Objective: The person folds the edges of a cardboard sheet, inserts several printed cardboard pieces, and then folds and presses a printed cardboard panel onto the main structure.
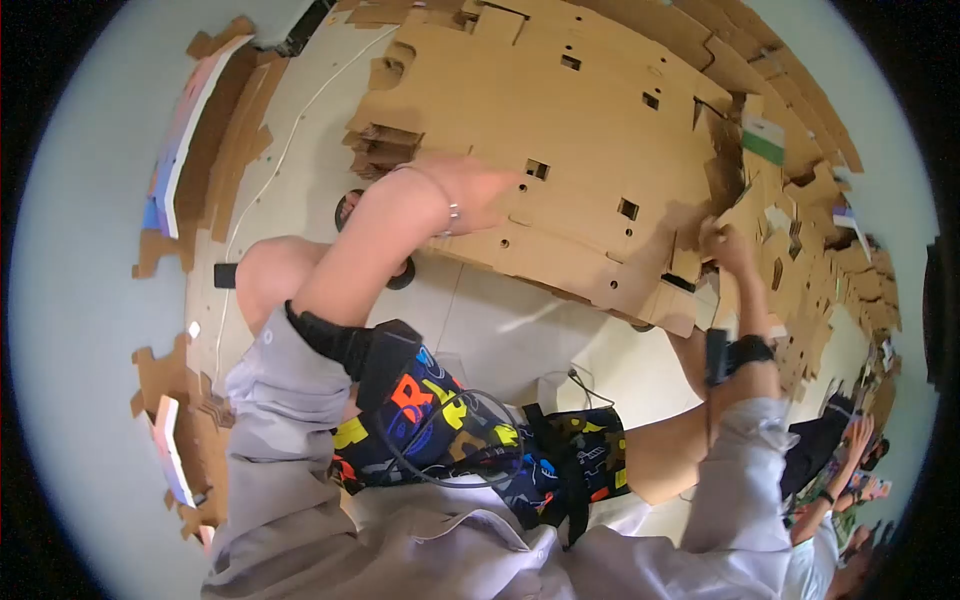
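Cardboard everywhere — one big die-cut cardboard sheet (pixel 580 130) lies flat in front of the seated person, over the pale floor (pixel 500 310). It looks barely begun: none of its sides stand up yet, and only a small flap (pixel 690 235) at the near right edge seems bent. Left hand (pixel 470 190) rests on top of the sheet, fingers spread flat, gripping nothing. Right hand (pixel 728 248) is curled tight around that flap. More cut sheets (pixel 830 260) lie piled to the right — another person (pixel 830 470) sits there.
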The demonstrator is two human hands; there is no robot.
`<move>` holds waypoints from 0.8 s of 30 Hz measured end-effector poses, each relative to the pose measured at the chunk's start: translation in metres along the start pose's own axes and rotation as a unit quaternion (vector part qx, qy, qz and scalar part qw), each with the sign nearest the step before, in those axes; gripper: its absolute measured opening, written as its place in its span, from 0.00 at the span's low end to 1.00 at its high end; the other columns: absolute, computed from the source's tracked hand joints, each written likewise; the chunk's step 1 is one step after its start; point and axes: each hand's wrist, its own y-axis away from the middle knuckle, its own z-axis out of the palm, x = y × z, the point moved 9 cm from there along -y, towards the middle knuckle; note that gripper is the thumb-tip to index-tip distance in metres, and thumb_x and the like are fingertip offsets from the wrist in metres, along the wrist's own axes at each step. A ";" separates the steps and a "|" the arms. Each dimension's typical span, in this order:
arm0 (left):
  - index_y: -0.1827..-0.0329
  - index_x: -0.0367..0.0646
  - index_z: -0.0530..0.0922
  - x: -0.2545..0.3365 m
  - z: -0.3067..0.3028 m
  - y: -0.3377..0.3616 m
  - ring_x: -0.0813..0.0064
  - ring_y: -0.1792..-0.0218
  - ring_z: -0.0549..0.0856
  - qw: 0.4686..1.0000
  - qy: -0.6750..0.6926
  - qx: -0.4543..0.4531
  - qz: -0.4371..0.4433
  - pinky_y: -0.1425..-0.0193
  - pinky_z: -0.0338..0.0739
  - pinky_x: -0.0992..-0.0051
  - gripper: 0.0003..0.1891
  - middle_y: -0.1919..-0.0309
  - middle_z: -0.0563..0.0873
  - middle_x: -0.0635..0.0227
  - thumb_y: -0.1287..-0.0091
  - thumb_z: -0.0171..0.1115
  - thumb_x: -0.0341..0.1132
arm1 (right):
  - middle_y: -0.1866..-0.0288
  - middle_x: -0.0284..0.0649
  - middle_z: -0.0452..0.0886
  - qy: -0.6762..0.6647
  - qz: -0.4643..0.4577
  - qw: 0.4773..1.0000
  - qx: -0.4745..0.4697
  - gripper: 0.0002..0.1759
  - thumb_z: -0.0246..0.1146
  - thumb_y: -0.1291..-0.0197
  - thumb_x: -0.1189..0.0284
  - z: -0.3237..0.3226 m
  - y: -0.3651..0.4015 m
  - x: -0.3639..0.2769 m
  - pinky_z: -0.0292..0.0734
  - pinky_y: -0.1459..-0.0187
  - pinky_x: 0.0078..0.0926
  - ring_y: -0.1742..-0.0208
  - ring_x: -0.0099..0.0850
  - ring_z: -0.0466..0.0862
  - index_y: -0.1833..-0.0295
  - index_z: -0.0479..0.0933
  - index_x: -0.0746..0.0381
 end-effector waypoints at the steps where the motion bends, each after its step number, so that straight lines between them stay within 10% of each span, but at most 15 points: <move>1: 0.35 0.50 0.69 0.002 -0.002 0.000 0.56 0.45 0.79 1.000 0.004 -0.002 0.005 0.41 0.74 0.62 0.26 0.45 0.80 0.56 0.36 0.56 0.47 | 0.56 0.56 0.79 0.028 0.002 0.999 0.045 0.25 0.61 0.43 0.64 0.014 0.008 -0.022 0.78 0.61 0.44 0.59 0.52 0.81 0.45 0.70 0.68; 6: 0.33 0.50 0.67 -0.007 -0.002 0.004 0.52 0.47 0.79 1.000 -0.001 -0.018 -0.025 0.41 0.74 0.60 0.28 0.48 0.80 0.52 0.36 0.58 0.47 | 0.43 0.63 0.72 0.030 -0.126 0.973 0.192 0.24 0.61 0.44 0.60 -0.005 0.108 -0.172 0.72 0.45 0.43 0.42 0.52 0.74 0.48 0.74 0.67; 9: 0.33 0.51 0.67 -0.007 -0.001 0.009 0.53 0.47 0.80 0.999 0.021 -0.021 -0.027 0.42 0.74 0.60 0.29 0.50 0.81 0.52 0.36 0.58 0.48 | 0.44 0.59 0.73 -0.033 -0.159 0.982 0.099 0.25 0.62 0.44 0.60 0.018 0.113 -0.191 0.71 0.43 0.41 0.41 0.51 0.74 0.45 0.74 0.65; 15: 0.30 0.53 0.64 -0.018 0.005 0.016 0.54 0.46 0.79 0.999 -0.004 -0.025 -0.029 0.41 0.74 0.61 0.30 0.47 0.80 0.54 0.35 0.56 0.49 | 0.62 0.45 0.83 -0.153 0.080 0.971 0.165 0.23 0.61 0.41 0.60 0.023 0.057 -0.039 0.79 0.63 0.28 0.66 0.34 0.85 0.45 0.76 0.63; 17: 0.30 0.53 0.63 -0.016 0.005 0.019 0.54 0.45 0.79 0.998 0.002 -0.043 -0.042 0.41 0.73 0.61 0.31 0.46 0.79 0.55 0.35 0.56 0.50 | 0.45 0.49 0.76 -0.621 0.203 0.752 0.086 0.32 0.62 0.40 0.55 0.052 0.077 -0.003 0.75 0.51 0.33 0.49 0.39 0.80 0.37 0.67 0.63; 19: 0.30 0.53 0.64 -0.015 0.007 0.016 0.54 0.44 0.78 0.998 0.002 -0.047 -0.036 0.40 0.73 0.61 0.30 0.45 0.79 0.55 0.35 0.56 0.50 | 0.35 0.50 0.68 -0.901 0.243 0.345 0.100 0.38 0.62 0.41 0.52 0.062 0.120 -0.029 0.70 0.42 0.40 0.39 0.43 0.74 0.32 0.61 0.63; 22: 0.32 0.52 0.65 -0.017 0.012 0.002 0.54 0.44 0.78 0.999 -0.013 -0.033 -0.023 0.41 0.73 0.61 0.29 0.44 0.79 0.55 0.35 0.56 0.49 | 0.28 0.53 0.54 -0.966 0.103 0.096 0.217 0.53 0.65 0.46 0.46 0.070 0.132 -0.012 0.61 0.35 0.55 0.32 0.47 0.64 0.25 0.44 0.57; 24: 0.33 0.51 0.67 -0.020 0.014 -0.001 0.55 0.45 0.80 0.999 -0.021 -0.036 -0.036 0.41 0.74 0.60 0.28 0.45 0.80 0.55 0.35 0.56 0.49 | 0.28 0.53 0.55 -0.980 0.011 0.065 0.187 0.55 0.66 0.48 0.44 0.067 0.128 -0.002 0.59 0.35 0.58 0.31 0.47 0.62 0.25 0.43 0.55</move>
